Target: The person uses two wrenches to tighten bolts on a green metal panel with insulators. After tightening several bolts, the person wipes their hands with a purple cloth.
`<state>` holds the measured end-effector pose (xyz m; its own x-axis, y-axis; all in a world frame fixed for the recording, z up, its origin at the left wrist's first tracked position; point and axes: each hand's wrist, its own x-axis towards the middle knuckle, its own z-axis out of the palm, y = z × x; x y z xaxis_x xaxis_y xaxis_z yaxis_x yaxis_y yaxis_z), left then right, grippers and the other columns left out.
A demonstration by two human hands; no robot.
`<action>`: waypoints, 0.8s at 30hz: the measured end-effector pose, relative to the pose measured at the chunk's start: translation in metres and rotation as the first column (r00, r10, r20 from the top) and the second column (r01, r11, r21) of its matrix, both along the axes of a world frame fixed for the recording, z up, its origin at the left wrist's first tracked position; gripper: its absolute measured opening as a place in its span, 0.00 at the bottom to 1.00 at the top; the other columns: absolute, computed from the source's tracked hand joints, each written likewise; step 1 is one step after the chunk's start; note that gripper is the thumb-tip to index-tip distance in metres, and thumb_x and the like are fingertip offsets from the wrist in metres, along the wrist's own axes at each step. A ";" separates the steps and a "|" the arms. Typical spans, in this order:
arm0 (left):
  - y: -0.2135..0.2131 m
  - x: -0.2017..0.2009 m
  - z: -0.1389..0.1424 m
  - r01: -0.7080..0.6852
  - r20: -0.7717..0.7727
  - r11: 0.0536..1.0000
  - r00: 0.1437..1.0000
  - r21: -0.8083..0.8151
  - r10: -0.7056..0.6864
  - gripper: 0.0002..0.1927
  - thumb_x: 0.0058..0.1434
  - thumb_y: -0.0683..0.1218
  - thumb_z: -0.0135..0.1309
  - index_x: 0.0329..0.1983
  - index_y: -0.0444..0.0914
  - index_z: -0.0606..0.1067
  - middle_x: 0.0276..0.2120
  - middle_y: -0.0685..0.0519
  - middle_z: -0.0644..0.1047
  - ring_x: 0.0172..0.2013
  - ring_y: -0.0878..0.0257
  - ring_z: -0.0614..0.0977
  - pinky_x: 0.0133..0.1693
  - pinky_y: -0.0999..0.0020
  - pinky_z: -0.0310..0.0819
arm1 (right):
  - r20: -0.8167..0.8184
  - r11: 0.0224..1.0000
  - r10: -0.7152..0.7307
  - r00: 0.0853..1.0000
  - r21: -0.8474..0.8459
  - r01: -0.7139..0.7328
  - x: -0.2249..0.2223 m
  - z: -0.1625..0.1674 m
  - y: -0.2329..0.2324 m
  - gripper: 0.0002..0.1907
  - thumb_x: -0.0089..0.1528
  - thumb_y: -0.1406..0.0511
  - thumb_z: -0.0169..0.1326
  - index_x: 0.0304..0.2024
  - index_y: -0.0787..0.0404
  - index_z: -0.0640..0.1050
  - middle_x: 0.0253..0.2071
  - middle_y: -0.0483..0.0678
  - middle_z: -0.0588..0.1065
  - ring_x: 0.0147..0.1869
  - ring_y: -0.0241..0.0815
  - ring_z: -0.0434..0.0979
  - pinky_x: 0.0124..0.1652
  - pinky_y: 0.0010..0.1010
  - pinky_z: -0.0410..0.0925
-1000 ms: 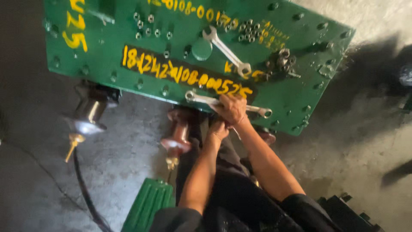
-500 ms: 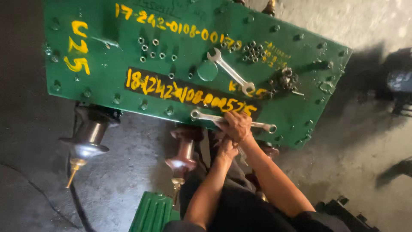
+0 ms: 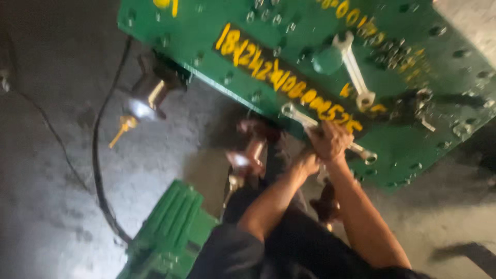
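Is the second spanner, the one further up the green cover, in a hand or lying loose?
Lying loose. The second spanner rests flat on the green cover, no hand near it; the right hand grips the other spanner lower down.

The green cover plate [image 3: 310,67] is showing painted metal with a slight gloss, and the wrench [image 3: 323,129] is gleaming as bare steel. The bushing [image 3: 150,95] is shining like glazed brown ceramic, while the floor [image 3: 46,170] is looking rough and matt.

A spanner [image 3: 354,70] lies on the cover plate [image 3: 289,46], behind the gripped wrench [image 3: 310,124].
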<state>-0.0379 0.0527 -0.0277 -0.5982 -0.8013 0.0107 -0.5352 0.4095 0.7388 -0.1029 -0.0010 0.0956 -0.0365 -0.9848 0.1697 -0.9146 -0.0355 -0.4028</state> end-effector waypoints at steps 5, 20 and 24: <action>0.009 -0.002 -0.003 -0.050 -0.103 0.997 0.993 0.063 0.057 0.07 0.60 0.48 0.55 0.41 0.45 0.78 0.37 0.49 0.80 0.40 0.50 0.81 0.45 0.51 0.75 | -0.199 0.998 -0.040 0.979 0.038 0.048 -0.003 -0.012 0.000 0.23 0.57 0.49 0.67 0.25 0.55 0.71 0.24 0.46 0.72 0.29 0.50 0.75 0.29 0.42 0.63; 0.025 -0.003 -0.003 -0.075 -0.201 0.990 0.975 0.116 0.097 0.14 0.60 0.48 0.55 0.48 0.41 0.76 0.45 0.44 0.78 0.48 0.47 0.78 0.52 0.50 0.71 | -0.119 1.000 -0.012 0.993 -0.015 0.011 -0.007 -0.021 0.002 0.27 0.65 0.51 0.70 0.22 0.54 0.70 0.23 0.46 0.72 0.28 0.48 0.73 0.32 0.38 0.66; 0.026 -0.004 -0.001 -0.093 -0.196 0.987 0.974 0.128 0.117 0.16 0.59 0.47 0.56 0.50 0.40 0.75 0.47 0.43 0.77 0.50 0.46 0.77 0.54 0.49 0.70 | -0.128 0.999 -0.024 0.992 0.018 0.027 -0.005 -0.022 0.004 0.28 0.65 0.49 0.71 0.23 0.55 0.71 0.23 0.45 0.72 0.28 0.48 0.74 0.31 0.37 0.66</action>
<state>-0.0417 0.0788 -0.0286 -0.5058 -0.8623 0.0247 -0.4052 0.2627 0.8757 -0.1080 0.0027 0.0733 -0.0410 -0.9871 0.1551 -0.9590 -0.0047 -0.2834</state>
